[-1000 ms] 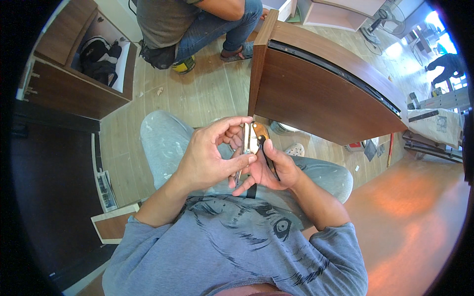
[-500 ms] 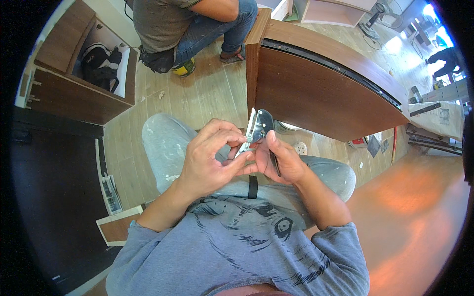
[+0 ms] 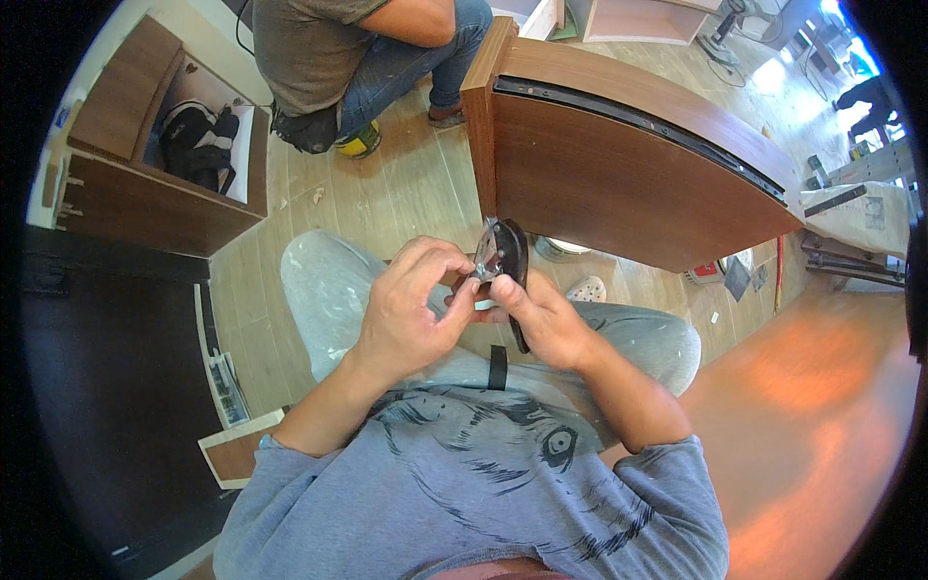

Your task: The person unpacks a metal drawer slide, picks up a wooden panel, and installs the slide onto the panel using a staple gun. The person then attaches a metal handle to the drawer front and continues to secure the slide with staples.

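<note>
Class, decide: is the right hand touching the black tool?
Touching. The head view shows the right hand gripping the black tool, its thumb across it.

The dark hand tool [image 3: 517, 256] fills the gap between left hand [image 3: 406, 304] and right hand [image 3: 546, 324]. Toward the far right, the brown wooden panel [image 3: 619, 184] bars passage. Far left, a lane of plank floor [image 3: 411, 179] runs between panel and open cabinet [image 3: 155, 198], up to the crouching co-worker [image 3: 304, 48] and yellow can [image 3: 360, 143].
</note>
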